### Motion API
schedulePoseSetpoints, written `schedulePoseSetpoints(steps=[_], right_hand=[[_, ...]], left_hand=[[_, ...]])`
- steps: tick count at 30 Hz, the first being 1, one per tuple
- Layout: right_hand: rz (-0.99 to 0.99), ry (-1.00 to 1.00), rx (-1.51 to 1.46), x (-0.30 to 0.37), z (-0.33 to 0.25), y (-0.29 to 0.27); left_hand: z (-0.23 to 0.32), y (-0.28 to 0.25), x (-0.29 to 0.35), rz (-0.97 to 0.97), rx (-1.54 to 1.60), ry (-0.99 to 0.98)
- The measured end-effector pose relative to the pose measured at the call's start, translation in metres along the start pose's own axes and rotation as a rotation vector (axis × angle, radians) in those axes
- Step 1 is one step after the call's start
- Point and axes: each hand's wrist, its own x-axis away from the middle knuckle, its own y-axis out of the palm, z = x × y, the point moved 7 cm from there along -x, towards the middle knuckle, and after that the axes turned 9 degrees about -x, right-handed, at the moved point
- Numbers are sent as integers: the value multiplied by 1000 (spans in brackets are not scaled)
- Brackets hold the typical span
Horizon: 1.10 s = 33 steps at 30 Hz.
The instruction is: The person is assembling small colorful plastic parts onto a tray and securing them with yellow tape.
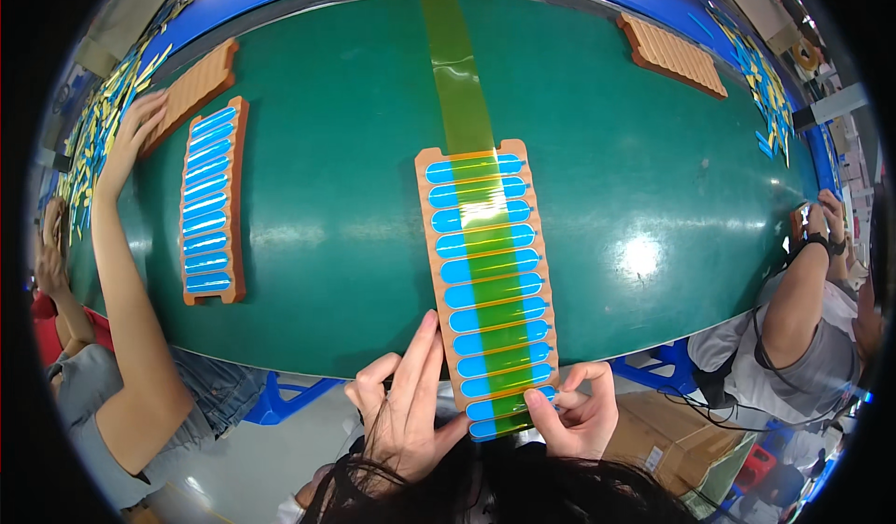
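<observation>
An orange-brown ribbed tray (546, 305) points away from me, its near end past the table's edge. Rounded blue strips (459, 295) lie crosswise in its slots. Transparent yellow tape (457, 85) runs down over their middles from the far side of the table. My left hand (406, 398) lies along the tray's left side, index and middle fingers stretched out, thumb by the near left corner. My right hand (579, 417) is closed at the near right corner, thumb on top by the tape's edge; its other fingertips are partly hidden.
At left stands another filled tray (207, 202); beyond it, a person's hand (140, 123) touches an upside-down-looking ribbed tray (196, 90). A similar tray (672, 55) lies far right. Loose blue and yellow strips (765, 85) pile at both sides. Another person's hands (826, 216) are at right.
</observation>
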Motion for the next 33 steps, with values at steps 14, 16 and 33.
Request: schedulePoseSetpoints(steps=[14, 16, 33], right_hand=[[-1, -44, 18, 0, -9, 0], [-105, 24, 202, -5, -13, -2], [-519, -387, 832, -10, -78, 67]], left_hand=[[14, -15, -5, -20, -2, 796], [13, -15, -3, -34, 25, 751], [35, -40, -8, 30, -139, 971]])
